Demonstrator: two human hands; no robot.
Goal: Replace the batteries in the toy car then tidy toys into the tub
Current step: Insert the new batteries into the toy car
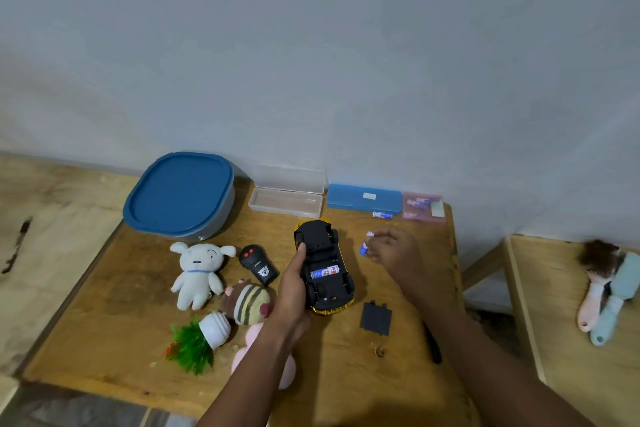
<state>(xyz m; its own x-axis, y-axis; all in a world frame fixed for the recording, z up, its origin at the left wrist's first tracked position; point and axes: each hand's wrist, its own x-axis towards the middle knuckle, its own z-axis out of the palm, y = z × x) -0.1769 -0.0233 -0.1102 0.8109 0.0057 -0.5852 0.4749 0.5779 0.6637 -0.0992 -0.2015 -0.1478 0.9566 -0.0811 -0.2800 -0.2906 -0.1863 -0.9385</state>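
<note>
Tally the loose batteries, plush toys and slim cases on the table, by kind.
Loose batteries: 3 (bay battery, held battery, table battery)
Plush toys: 3 (white plush, striped plush, pink plush)
Slim cases: 2 (clear case, blue case)
Total: 8

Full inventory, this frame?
Blue-lidded plastic tub: 1, grey, back left.
Plastic cases: 2, clear open, blue closed, back.
Battery packet: 1, pink, back right.
Upturned toy car: 1, yellow, centre.
Batteries: 3, blue; car, by blue case, right hand.
Compartment cover, remote control: 1 each, black, flanking car.
Plush toys: 3, white, striped, pink, front left.
Potted plant: 1, green, front left.
Slim tool: 1, black, front right.
Hairbrushes: 2, pink, blue, side table.
Left hand: holds car.
Right hand: pinches battery.
</note>
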